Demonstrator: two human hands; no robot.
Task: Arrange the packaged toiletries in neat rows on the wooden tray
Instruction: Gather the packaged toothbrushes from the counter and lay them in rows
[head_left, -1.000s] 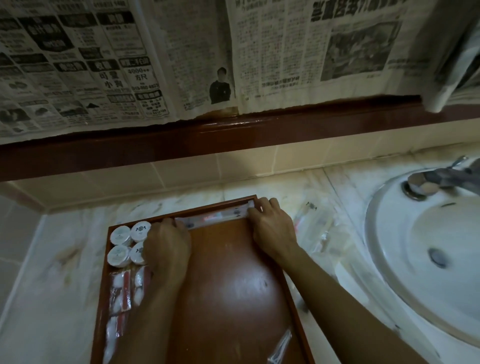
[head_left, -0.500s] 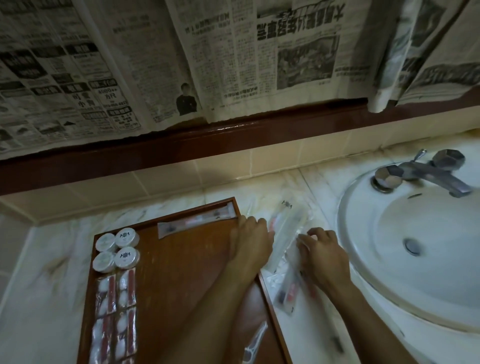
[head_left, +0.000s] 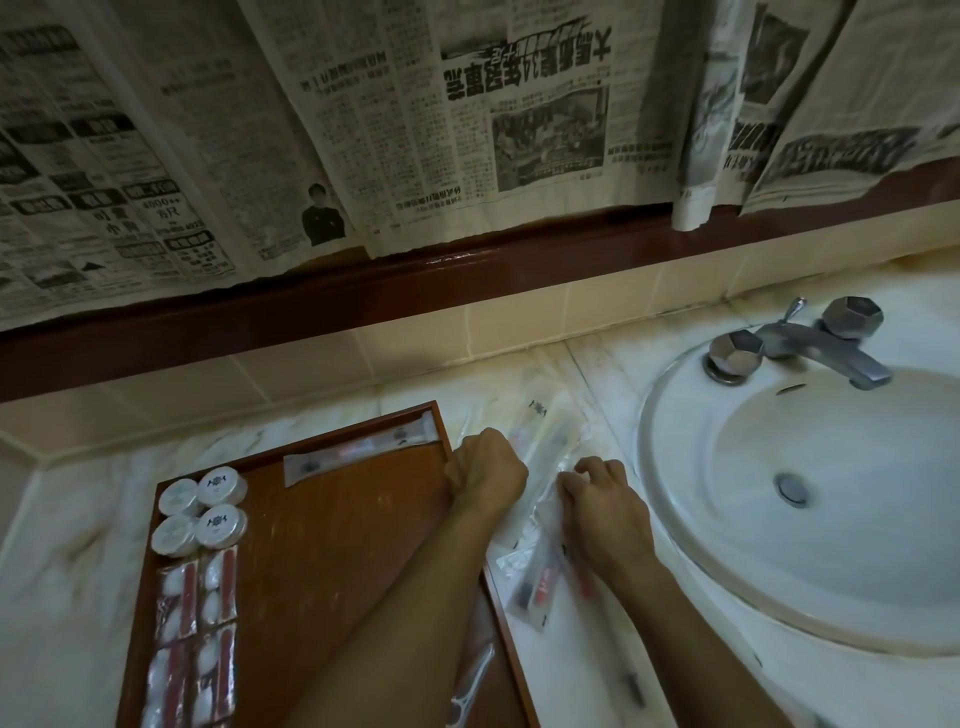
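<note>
The wooden tray (head_left: 337, 545) lies on the marble counter. Several round white tubs (head_left: 200, 512) and red-striped sachets (head_left: 197, 597) line its left side. One long toothbrush packet (head_left: 358, 449) lies along its far rim, and a clear packet (head_left: 470, 680) sits at its near right. Loose clear packets (head_left: 540, 577) are piled on the counter between tray and sink. My left hand (head_left: 485, 475) is just past the tray's right rim, fingers curled on the edge of a long clear packet (head_left: 540, 431). My right hand (head_left: 605, 506) has curled fingertips pinching plastic in the pile.
A white sink basin (head_left: 779, 493) with a metal tap (head_left: 810, 348) takes up the right. Newspaper sheets (head_left: 415, 130) hang over a dark wooden ledge (head_left: 363, 291) behind the counter. A thin dark item (head_left: 628, 686) lies on the counter near my right forearm.
Both hands let go of the toothbrush packet at the tray's far rim and moved right to the loose pile on the counter. The view swung right toward the sink.
</note>
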